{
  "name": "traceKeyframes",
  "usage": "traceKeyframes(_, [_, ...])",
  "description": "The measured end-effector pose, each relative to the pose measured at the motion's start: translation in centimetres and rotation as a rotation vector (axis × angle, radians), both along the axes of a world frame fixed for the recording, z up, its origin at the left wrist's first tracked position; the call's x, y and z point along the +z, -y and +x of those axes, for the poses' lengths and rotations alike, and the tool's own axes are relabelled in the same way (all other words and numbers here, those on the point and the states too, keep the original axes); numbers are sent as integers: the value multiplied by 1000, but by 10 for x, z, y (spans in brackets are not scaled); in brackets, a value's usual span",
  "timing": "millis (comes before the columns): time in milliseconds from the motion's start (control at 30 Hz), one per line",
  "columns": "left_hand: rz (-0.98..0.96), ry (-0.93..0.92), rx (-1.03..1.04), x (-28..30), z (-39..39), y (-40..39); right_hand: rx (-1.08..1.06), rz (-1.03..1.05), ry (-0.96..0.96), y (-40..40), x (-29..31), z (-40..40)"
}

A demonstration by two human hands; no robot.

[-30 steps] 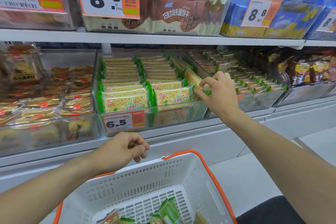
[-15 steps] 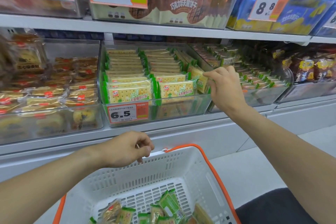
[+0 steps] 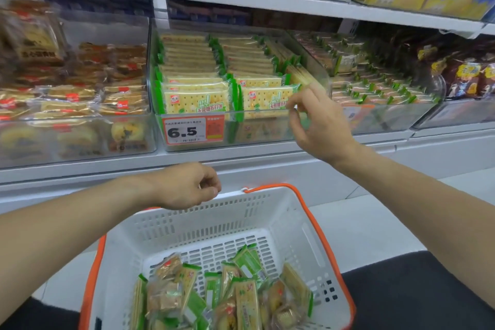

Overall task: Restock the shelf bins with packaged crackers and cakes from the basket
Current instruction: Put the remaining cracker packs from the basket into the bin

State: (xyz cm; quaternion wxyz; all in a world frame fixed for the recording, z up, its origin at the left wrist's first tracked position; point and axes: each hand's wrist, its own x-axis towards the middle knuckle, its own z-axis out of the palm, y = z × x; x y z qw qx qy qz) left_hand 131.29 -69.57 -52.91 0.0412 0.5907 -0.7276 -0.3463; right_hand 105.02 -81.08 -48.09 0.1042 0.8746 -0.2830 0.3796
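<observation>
A white basket (image 3: 302,214) with an orange rim sits low in front of me. It holds several green cracker packs (image 3: 246,300) mixed with clear-wrapped cakes (image 3: 166,295). My left hand (image 3: 187,186) is curled over the basket's far rim. On the shelf a clear bin (image 3: 257,131) with a 6.5 price tag holds rows of green cracker packs (image 3: 198,102). My right hand (image 3: 318,123) hovers just in front of that bin's right front corner, fingers loosely bent, with nothing in it.
A clear bin of cakes (image 3: 80,104) stands to the left, another bin of green packs (image 3: 375,88) to the right, and dark snack bags (image 3: 466,75) beyond. The upper shelf edge (image 3: 241,0) overhangs the bins. Pale floor shows at right.
My right hand let go of a cracker pack at the bin's right side and drew back towards me, empty. The view tilted down, showing more of the basket.
</observation>
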Motion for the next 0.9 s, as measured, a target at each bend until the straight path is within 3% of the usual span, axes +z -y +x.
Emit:
traceKeyframes(100, [19, 117, -60, -2, 0, 0, 210, 80, -208, -20, -40, 17])
traceKeyframes(200, [76, 195, -119, -4, -1, -1, 264, 266, -537, -31, -103, 28])
traceKeyframes(267, [125, 214, -128, -4, -2, -2, 152, 469, -764, -40, -151, 32])
traceKeyframes(367, [154, 212, -131, -7, -2, -6, -167, 879, -910, -70, -226, 32])
traceKeyframes(467, [166, 212, -131, -8, 0, -8, -414, 1231, -901, -110, -288, 23])
traceKeyframes(600, [178, 226, -119, -10, 4, -7, -620, 1475, -626, -140, -340, 10])
traceKeyframes(733, [195, 226, -109, -11, 4, -6, -757, 1494, -480, -142, -355, 15])
traceKeyframes(900, [211, 241, -108, -9, 5, -7, -744, 1352, -759, -125, -345, 21])
